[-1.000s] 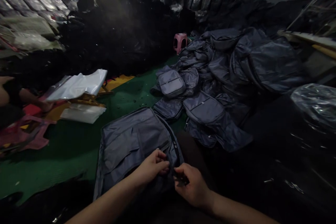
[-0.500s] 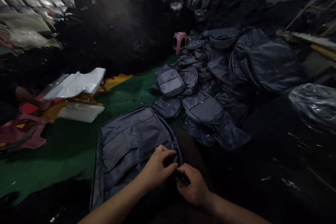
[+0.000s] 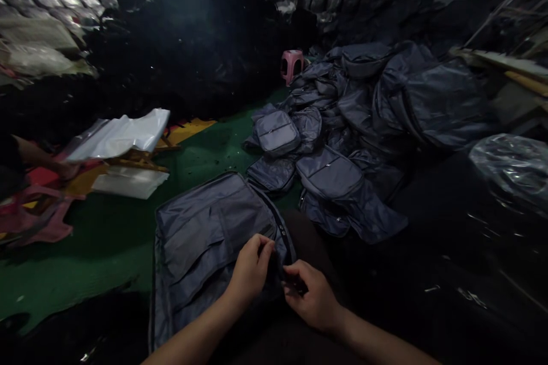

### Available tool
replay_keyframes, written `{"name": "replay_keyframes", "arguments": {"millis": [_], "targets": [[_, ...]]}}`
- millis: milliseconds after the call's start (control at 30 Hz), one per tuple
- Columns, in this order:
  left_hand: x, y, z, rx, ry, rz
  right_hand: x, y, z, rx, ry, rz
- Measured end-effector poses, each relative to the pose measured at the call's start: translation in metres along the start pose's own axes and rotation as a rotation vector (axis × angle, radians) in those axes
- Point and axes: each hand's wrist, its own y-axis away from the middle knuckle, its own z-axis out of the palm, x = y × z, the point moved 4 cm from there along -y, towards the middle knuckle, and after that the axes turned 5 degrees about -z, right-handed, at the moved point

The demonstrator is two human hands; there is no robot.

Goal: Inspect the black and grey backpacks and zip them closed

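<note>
A grey-blue fabric bag (image 3: 205, 239) lies opened flat on the green floor mat (image 3: 107, 239) in front of me. My left hand (image 3: 252, 268) is closed, pinching the bag's fabric at its right edge beside the dark zipper strip (image 3: 280, 231). Just to the right, my right hand (image 3: 310, 296) is closed too, its fingers pinched on the zipper end close to the left hand. What exactly sits between the right fingers is too dark to make out.
A large heap of matching grey-blue bags (image 3: 342, 120) fills the right middle. White plastic sheets (image 3: 120, 137) lie at the left on a wooden frame. Another person's hand (image 3: 64, 170) shows at the far left. A pink stool (image 3: 291, 63) stands behind. Wrapped dark bundles (image 3: 509, 165) sit right.
Both hands stay at the bag's right edge. My left hand has shifted slightly up and re-pinched the fabric; the bag has slid a little to the left.
</note>
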Motion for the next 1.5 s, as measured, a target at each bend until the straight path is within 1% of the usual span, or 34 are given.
{"name": "replay_keyframes", "arguments": {"millis": [67,133,200,267,400,500,633,767,833,867,933,1000,1033,1067,1133,1233,1300,1367,1433,1500], "targets": [[-0.002,0.002,0.002,0.04,0.017,0.007,-0.002,-0.005,-0.006,-0.01,-0.022,0.034],[-0.002,0.005,0.005,0.06,0.035,0.012,-0.002,-0.013,-0.015,0.037,-0.023,0.077],[-0.003,0.007,0.008,0.08,0.044,0.016,0.0,-0.023,-0.026,0.099,0.012,0.129],[-0.003,0.008,0.01,0.096,0.049,0.022,0.002,-0.036,-0.034,0.106,0.084,0.16],[-0.004,0.008,0.012,0.115,0.056,0.052,-0.001,-0.058,-0.041,-0.035,0.234,0.127],[-0.006,0.009,0.012,0.136,0.044,0.07,-0.004,-0.067,-0.042,-0.122,0.263,0.099],[-0.007,0.01,0.014,0.147,0.021,0.059,-0.007,-0.077,-0.04,-0.157,0.296,0.052],[-0.005,0.011,0.016,0.119,0.034,0.055,-0.005,-0.085,-0.033,-0.17,0.362,0.005],[-0.005,0.011,0.017,0.115,0.044,0.055,0.0,-0.087,-0.032,-0.127,0.365,0.021],[-0.005,0.011,0.017,0.12,0.048,0.054,0.004,-0.087,-0.033,-0.08,0.349,0.043],[-0.006,0.011,0.016,0.135,0.058,0.049,0.012,-0.084,-0.036,0.061,0.279,0.099],[-0.007,0.011,0.015,0.157,0.07,0.048,0.02,-0.078,-0.04,0.212,0.16,0.154],[-0.008,0.011,0.014,0.17,0.079,0.045,0.023,-0.074,-0.04,0.261,0.101,0.181],[-0.009,0.011,0.013,0.184,0.09,0.039,0.025,-0.069,-0.039,0.285,0.051,0.207],[-0.011,0.011,0.012,0.217,0.119,0.018,0.026,-0.06,-0.034,0.265,-0.008,0.259],[-0.012,0.008,0.009,0.276,0.189,-0.037,0.02,-0.05,-0.025,0.15,-0.036,0.291],[-0.01,0.003,0.003,0.33,0.266,-0.069,0.015,-0.046,-0.02,0.08,-0.048,0.287],[-0.004,-0.006,-0.01,0.403,0.333,-0.088,0.012,-0.044,-0.017,0.037,-0.035,0.275],[0.005,-0.017,-0.032,0.515,0.363,-0.075,0.012,-0.041,-0.015,0.011,-0.014,0.258],[0.015,-0.027,-0.057,0.64,0.331,0.014,0.012,-0.038,-0.014,-0.014,-0.015,0.233]]}}
